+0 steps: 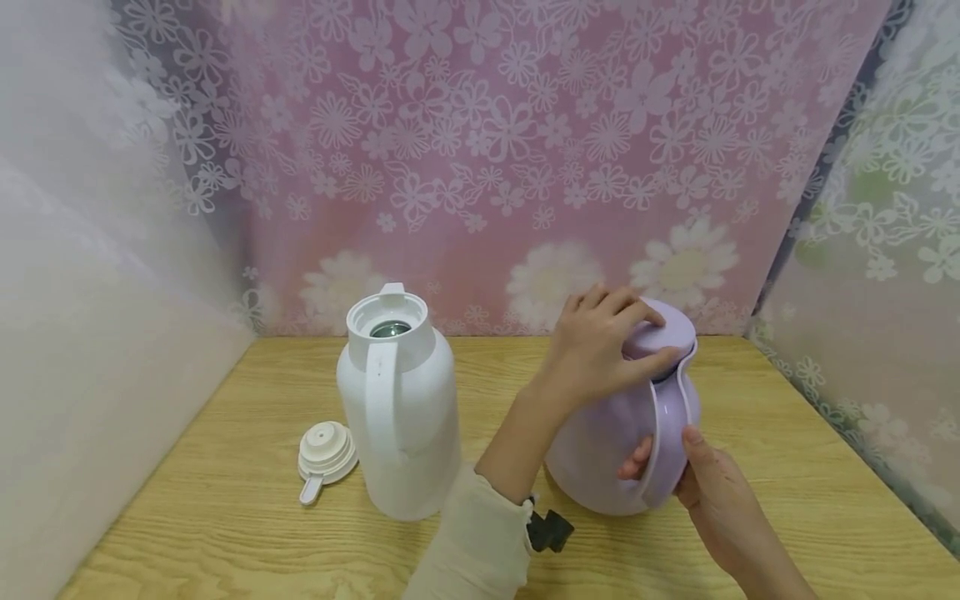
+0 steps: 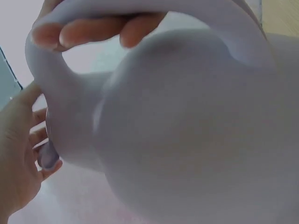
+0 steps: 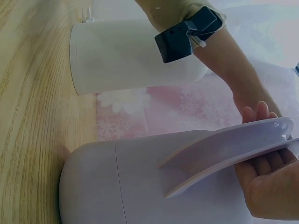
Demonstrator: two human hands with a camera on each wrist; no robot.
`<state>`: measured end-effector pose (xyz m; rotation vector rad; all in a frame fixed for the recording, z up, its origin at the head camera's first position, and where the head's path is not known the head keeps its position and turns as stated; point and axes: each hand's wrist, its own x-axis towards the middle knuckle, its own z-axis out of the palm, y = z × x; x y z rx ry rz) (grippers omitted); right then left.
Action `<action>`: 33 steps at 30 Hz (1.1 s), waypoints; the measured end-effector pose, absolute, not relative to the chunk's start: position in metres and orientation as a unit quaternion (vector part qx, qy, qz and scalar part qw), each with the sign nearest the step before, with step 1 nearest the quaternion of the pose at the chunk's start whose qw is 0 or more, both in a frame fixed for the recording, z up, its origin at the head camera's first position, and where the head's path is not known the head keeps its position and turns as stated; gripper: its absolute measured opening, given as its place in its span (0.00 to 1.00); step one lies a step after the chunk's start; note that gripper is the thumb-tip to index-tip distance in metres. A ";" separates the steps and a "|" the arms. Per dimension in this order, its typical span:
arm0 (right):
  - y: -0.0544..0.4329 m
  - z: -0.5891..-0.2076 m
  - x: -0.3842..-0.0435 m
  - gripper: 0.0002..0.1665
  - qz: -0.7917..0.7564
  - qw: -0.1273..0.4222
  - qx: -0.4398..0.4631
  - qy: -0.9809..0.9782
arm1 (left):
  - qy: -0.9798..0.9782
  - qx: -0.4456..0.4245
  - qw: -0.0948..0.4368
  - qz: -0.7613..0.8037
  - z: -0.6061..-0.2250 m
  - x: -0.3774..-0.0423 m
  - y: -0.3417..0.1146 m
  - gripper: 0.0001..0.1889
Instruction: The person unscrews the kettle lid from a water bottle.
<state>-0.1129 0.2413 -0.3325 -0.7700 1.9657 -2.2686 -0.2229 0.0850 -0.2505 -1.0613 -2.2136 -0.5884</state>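
A light purple vacuum jug (image 1: 600, 450) stands on the table at the right. My left hand (image 1: 596, 342) reaches across from above and grips its round purple lid (image 1: 667, 329), thumb on the near side and fingers over the far side. A dark band shows under the lid's edge. In the left wrist view, the left fingers (image 2: 39, 126) lie at the jug's top. My right hand (image 1: 723, 500) holds the jug's handle (image 3: 224, 149), fingers passed through the loop and thumb along the outside.
Left of the purple jug, a white vacuum jug (image 1: 408, 417) stands with its top uncovered, showing a shiny inner mouth. A white stopper (image 1: 326, 454) with a small tab lies beside it. Flowered cloth (image 1: 487, 167) closes off the back and sides of the wooden table (image 1: 240, 533).
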 end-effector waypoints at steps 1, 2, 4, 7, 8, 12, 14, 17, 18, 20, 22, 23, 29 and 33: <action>0.241 -0.333 -0.113 0.33 -0.732 0.021 -0.248 0.635 | -0.825 -0.413 0.299 -0.242 -0.252 -0.225 0.082 0.17; 0.241 -0.333 -0.113 0.33 -0.731 0.020 -0.248 0.635 | -0.814 -0.426 0.291 -0.267 -0.253 -0.228 0.078 0.15; 0.240 -0.332 -0.112 0.33 -0.730 0.019 -0.244 0.638 | -0.792 -0.449 0.260 -0.321 -0.257 -0.232 0.071 0.15; 0.240 -0.332 -0.111 0.33 -0.727 0.021 -0.239 0.643 | -0.768 -0.478 0.216 -0.368 -0.261 -0.238 0.062 0.16; 0.240 -0.332 -0.111 0.33 -0.727 0.021 -0.240 0.644 | -0.764 -0.485 0.202 -0.373 -0.262 -0.239 0.061 0.17; 0.240 -0.332 -0.111 0.34 -0.727 0.019 -0.243 0.642 | -0.764 -0.492 0.182 -0.376 -0.263 -0.239 0.058 0.17; 0.240 -0.332 -0.111 0.34 -0.728 0.018 -0.244 0.640 | -0.769 -0.482 0.194 -0.372 -0.263 -0.238 0.060 0.17; 0.240 -0.333 -0.112 0.34 -0.727 0.012 -0.243 0.642 | -0.780 -0.460 0.228 -0.356 -0.264 -0.235 0.064 0.17; 0.240 -0.332 -0.112 0.34 -0.726 0.011 -0.243 0.643 | -0.784 -0.453 0.242 -0.350 -0.264 -0.234 0.066 0.16; 0.240 -0.333 -0.112 0.33 -0.726 0.009 -0.242 0.643 | -0.782 -0.443 0.270 -0.344 -0.265 -0.233 0.070 0.16; 0.240 -0.333 -0.112 0.33 -0.727 0.010 -0.244 0.642 | -0.780 -0.437 0.294 -0.338 -0.265 -0.232 0.073 0.16; 0.240 -0.333 -0.112 0.33 -0.728 0.010 -0.245 0.640 | -0.778 -0.436 0.302 -0.335 -0.265 -0.231 0.074 0.16; 0.240 -0.334 -0.112 0.34 -0.726 0.011 -0.245 0.643 | -0.765 -0.460 0.275 -0.357 -0.269 -0.233 0.071 0.17; 0.241 -0.334 -0.111 0.34 -0.722 0.011 -0.244 0.648 | -0.725 -0.497 0.206 -0.430 -0.272 -0.239 0.065 0.16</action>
